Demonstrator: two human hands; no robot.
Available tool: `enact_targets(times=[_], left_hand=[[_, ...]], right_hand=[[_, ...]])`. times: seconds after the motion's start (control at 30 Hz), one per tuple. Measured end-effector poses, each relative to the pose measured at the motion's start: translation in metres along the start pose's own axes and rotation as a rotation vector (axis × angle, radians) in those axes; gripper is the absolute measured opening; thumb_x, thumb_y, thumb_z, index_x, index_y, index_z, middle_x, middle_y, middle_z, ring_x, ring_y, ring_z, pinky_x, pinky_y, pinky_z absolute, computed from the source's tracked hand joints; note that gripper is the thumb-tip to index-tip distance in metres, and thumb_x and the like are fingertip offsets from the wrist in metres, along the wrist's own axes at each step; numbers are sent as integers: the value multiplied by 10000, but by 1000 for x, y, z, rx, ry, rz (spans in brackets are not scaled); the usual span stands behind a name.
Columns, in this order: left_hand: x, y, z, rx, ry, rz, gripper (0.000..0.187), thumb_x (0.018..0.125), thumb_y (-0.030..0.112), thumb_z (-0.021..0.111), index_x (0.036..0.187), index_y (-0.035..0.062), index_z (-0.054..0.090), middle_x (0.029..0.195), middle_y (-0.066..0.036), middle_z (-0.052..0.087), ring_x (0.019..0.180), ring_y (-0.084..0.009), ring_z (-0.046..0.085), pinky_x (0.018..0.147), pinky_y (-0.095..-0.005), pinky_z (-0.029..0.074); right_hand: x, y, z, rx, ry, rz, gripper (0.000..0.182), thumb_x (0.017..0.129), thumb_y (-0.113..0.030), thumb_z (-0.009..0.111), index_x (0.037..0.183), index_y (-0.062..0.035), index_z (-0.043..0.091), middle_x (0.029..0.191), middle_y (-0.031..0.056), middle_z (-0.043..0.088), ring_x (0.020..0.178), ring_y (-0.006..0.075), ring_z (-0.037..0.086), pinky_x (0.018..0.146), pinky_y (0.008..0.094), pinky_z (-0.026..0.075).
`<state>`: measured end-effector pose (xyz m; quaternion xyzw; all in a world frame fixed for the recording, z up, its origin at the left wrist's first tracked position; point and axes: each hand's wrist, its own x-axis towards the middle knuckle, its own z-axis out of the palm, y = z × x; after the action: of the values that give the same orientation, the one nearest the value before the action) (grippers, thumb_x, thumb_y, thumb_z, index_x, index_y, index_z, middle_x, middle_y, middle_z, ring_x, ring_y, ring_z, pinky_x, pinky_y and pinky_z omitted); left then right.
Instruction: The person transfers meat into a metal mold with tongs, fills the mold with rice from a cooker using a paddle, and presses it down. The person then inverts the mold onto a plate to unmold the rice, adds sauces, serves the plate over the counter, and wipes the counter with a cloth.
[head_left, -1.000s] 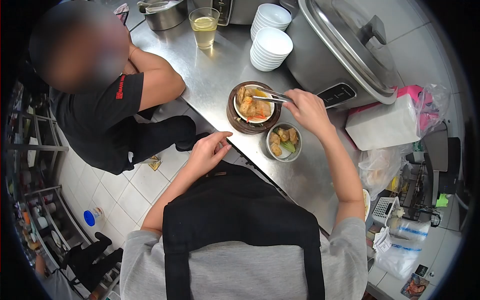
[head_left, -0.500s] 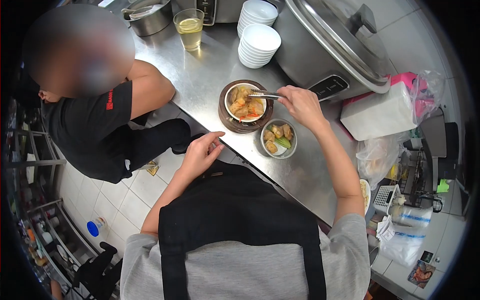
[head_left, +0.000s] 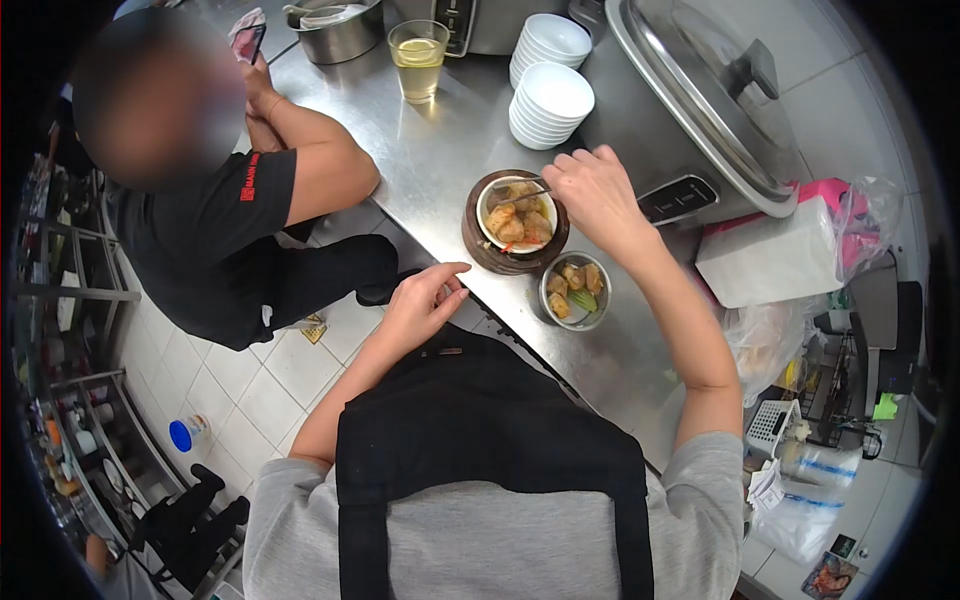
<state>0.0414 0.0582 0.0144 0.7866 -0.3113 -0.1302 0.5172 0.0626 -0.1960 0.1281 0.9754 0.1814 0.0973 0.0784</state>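
Observation:
Metal tongs (head_left: 524,196) are held in my right hand (head_left: 600,200), their tips among the browned food pieces (head_left: 515,222) in a white bowl. That bowl sits inside a round dark wooden holder (head_left: 474,240) on the steel counter. Just below and to the right stands a small metal bowl (head_left: 603,312) with food chunks and a green vegetable piece. My left hand (head_left: 422,305) hangs by the counter's front edge, left of the holder, with loosely curled fingers, the index finger stretched out and nothing held.
Stacked white bowls (head_left: 550,105), a glass of pale drink (head_left: 418,65) and a metal pot (head_left: 340,35) stand at the back of the counter (head_left: 430,160). A large steel cooker (head_left: 650,130) is at the right. A co-worker (head_left: 220,240) leans on the counter at left, holding a phone.
My right hand has turned more palm-down over the tongs, whose tips remain in the white bowl. The view has shifted, and the co-worker's forearm and phone now show.

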Motion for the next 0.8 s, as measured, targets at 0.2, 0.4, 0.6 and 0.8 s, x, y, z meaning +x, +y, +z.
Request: enact_targets(times=[0.2, 0.4, 0.6, 0.8], left_hand=[[-8, -3, -8, -14, 58, -40, 288, 789, 33, 602, 1073, -2, 570, 725, -56, 564, 545, -99, 499, 521, -237, 414], [-9, -9, -14, -27, 98, -51, 275, 791, 26, 602, 1063, -8, 574, 716, -47, 557, 530, -88, 479, 503, -227, 398], [-2, -11, -11, -22, 39, -56, 299, 787, 66, 606, 1079, 8, 571, 742, -70, 586, 535, -140, 519, 522, -279, 434], [7, -1, -3, -44, -20, -56, 310, 779, 40, 612, 1083, 7, 569, 739, -68, 587, 527, -115, 497, 506, -256, 416]], right_hand=[[31, 9, 5, -232, 33, -339, 48, 697, -108, 573, 671, -103, 614, 671, 9, 577, 740, 144, 564, 710, 298, 382], [41, 14, 13, -214, 1, -414, 40, 688, -110, 575, 660, -111, 604, 670, -2, 585, 728, 137, 571, 731, 295, 380], [16, 46, -3, -8, 7, -195, 44, 744, -124, 579, 719, -94, 601, 726, 27, 614, 771, 175, 585, 779, 335, 366], [-74, 73, -21, 296, -130, 91, 125, 805, -177, 589, 881, -87, 630, 824, 56, 620, 808, 218, 561, 815, 356, 335]])
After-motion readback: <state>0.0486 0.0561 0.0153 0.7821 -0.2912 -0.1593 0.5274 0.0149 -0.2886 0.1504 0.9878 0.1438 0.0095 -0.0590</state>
